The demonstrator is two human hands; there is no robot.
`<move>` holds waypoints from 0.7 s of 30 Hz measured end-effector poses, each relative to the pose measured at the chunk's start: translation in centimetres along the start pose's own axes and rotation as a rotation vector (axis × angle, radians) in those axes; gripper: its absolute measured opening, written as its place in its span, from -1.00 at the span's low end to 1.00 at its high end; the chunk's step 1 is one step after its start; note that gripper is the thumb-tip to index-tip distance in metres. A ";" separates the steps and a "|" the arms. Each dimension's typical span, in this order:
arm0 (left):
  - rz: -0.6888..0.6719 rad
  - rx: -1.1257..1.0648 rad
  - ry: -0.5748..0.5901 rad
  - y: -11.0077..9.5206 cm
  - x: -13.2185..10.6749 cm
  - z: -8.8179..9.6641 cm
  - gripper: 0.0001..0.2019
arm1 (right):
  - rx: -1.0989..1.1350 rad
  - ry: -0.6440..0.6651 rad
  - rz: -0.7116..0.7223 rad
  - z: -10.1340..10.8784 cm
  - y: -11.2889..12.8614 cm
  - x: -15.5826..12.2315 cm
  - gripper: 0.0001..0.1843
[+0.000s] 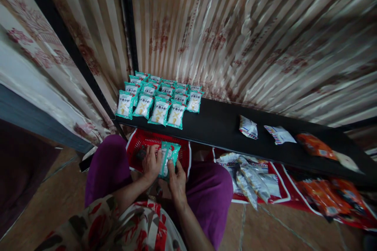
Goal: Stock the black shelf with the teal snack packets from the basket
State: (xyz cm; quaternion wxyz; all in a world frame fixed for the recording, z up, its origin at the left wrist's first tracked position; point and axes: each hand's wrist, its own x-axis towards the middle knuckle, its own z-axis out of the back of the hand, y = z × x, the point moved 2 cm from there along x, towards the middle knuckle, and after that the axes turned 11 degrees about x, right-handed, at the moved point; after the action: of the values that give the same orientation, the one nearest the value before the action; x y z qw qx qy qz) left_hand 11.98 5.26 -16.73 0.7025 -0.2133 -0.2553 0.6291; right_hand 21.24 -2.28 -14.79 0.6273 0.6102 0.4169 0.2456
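Note:
Between my knees, a teal and white snack bag (pixel 172 150) is held over the red basket (pixel 188 157), its plain back seam facing up. My left hand (pixel 152 161) grips its left side with bent fingers. On its lower right side, the thumb and fingers of my right hand (pixel 177 180) are closed. Whether a second bag lies under it I cannot tell. Just beyond, several matching snack bags (pixel 160 110) stand in rows at the left end of the black shelf (pixel 212 121), most of their printed fronts toward me.
On the shelf's right part lie white striped bags (pixel 249 127) and an orange bag (pixel 315 146). Below it, one red basket holds silver-white bags (pixel 253 180) and another holds orange bags (pixel 321 196). Dark posts (pixel 128 19) and a patterned curtain (pixel 182 27) stand behind.

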 end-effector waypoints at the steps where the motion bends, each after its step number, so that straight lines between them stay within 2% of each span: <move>1: -0.023 0.001 0.003 -0.1 0.0 0.1 -0.79 | -0.023 -0.006 0.008 0.1 -0.1 0.1 -0.48; 8: -0.216 -0.136 0.135 -1.8 -1.2 1.5 -0.73 | -0.286 -0.062 0.106 0.8 -0.1 0.5 -0.47; 13: -0.199 -0.199 0.207 -2.2 -1.7 1.6 -0.67 | -0.407 -0.096 0.215 1.0 -0.2 0.3 -0.40; 21: -0.093 -0.223 0.314 -1.3 -1.9 0.7 -0.66 | -0.369 -0.089 0.213 0.6 -0.2 -0.6 -0.43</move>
State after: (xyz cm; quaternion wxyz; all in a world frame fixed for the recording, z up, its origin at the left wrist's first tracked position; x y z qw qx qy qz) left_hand 12.36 3.20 -15.58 0.7340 -0.3731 -0.2204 0.5229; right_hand 21.33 -3.14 -14.86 0.7168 0.5357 0.2700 0.3553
